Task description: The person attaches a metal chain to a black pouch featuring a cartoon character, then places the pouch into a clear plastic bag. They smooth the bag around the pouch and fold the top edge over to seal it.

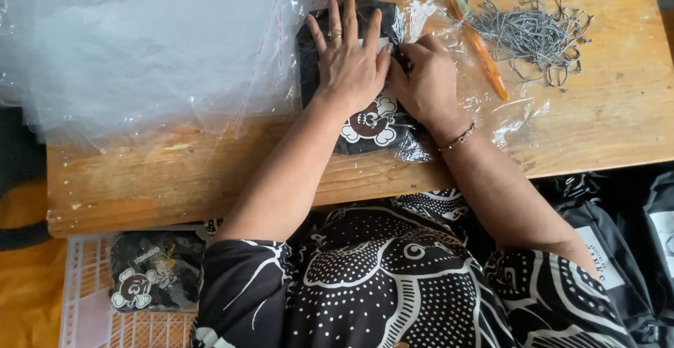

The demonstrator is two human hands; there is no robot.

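Lap: patterned black-and-white clothing is filling the near edge, closest to the camera.
Table: wooden table is stretching across the whole view.
Plastic pile: stack of clear bags is sprawling over the far left.
Garment: folded black garment with a white skull print is lying mid-table inside a clear bag, under both hands.
Cords: bundle of grey string loops is sitting far right, just beside an orange tool.
Left hand: left hand is lying flat, fingers spread, pressing the garment, gripping nothing.
Right hand: right hand is curling, fingertips pinching the bag's edge right by the left hand.
Spare: another skull-print packet is resting in a crate, near left.
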